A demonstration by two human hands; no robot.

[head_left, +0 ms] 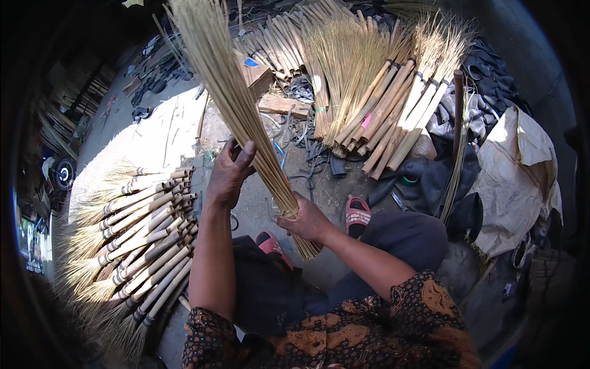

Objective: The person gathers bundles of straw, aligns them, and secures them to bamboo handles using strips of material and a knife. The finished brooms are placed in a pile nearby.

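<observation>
Head view: a pile of brooms (144,230) is seen at 8 o'clock, judged finished. Loose straw (344,67) at 1 o'clock and bamboo tubes (289,46) at 12 o'clock are apparently left to be assembled. One straw bundle (255,129), from centre toward 11 o'clock, is not yet fitted; its lower end is gripped by the right hand (306,219). The left hand (228,172) is half-curled against its edge; grip cannot be told.

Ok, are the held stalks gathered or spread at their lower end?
Gathered: the stalks lie packed together where the right hand grips them near that end.
</observation>
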